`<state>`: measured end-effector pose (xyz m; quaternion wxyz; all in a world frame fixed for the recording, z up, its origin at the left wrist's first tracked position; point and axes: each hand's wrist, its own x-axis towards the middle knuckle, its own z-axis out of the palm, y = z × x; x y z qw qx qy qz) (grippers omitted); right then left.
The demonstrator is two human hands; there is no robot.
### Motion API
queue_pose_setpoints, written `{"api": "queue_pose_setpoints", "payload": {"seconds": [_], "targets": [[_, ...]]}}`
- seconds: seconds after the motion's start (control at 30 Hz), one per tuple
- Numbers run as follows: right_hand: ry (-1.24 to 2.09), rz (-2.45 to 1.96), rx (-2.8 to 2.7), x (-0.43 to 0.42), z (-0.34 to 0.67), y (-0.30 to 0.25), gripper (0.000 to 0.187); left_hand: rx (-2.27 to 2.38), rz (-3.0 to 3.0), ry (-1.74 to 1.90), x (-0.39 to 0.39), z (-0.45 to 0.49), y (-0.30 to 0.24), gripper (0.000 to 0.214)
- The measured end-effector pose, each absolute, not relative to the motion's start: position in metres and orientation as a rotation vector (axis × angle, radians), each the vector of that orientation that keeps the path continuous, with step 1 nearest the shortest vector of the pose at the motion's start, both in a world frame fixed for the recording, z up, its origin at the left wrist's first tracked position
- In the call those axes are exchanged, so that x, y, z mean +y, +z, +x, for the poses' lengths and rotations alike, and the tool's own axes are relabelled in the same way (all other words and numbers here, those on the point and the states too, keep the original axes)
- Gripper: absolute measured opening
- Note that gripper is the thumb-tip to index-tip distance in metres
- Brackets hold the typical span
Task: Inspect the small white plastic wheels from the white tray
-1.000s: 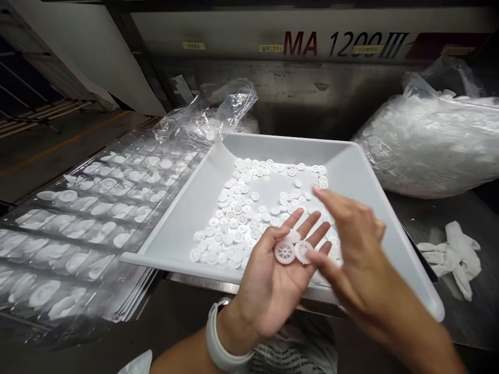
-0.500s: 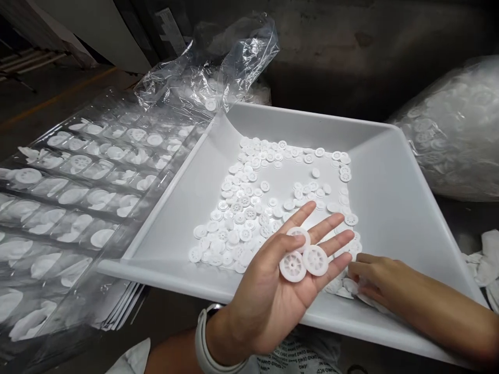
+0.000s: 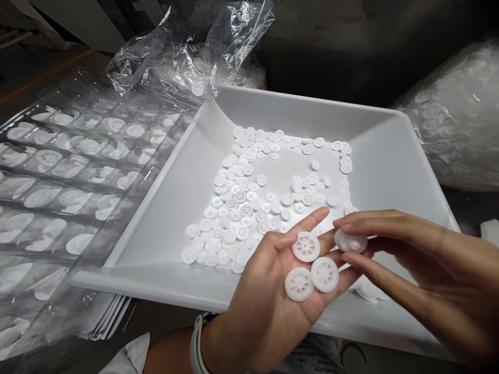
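1. A pale, smooth band [image 3: 196,345] is worn around the left wrist, with a small dark part partly seen beside it.
2. A light grey sleeve [image 3: 128,358] is worn loosely, its edge ended below the wrist.
3. Both left hand [image 3: 273,306] and right hand [image 3: 436,265] are left ungloved.

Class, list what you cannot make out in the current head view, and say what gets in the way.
In the head view:
Three round white plastic wheels: undersides, hidden by the left hand.
Rounded white plastic in the right hand: how many pieces, as fingertips cover it partly.
Bulging clear plastic bag: right end, cut off by the right edge.
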<state>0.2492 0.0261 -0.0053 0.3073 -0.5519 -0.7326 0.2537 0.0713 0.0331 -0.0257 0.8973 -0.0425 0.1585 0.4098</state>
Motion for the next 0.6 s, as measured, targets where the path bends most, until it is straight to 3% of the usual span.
{"api": "queue_pose_setpoints", "payload": {"seconds": [0.33, 0.5, 0.6], "targets": [[0.502, -1.317, -2.01, 0.0297, 0.2499, -0.013, 0.018, 0.363, -0.116, 0.807, 0.0321, 0.0723, -0.0273, 0.063], [0.443, -0.934, -2.242, 0.031, 0.2462, -0.0079, 0.037, 0.419, -0.15, 0.792, 0.0348, 0.0714, -0.0206, 0.059], [0.507, -0.918, -2.271, 0.0273, 0.2512, -0.0101, 0.038, 0.414, -0.135, 0.782, 0.035, 0.0709, -0.0188, 0.056]]}}
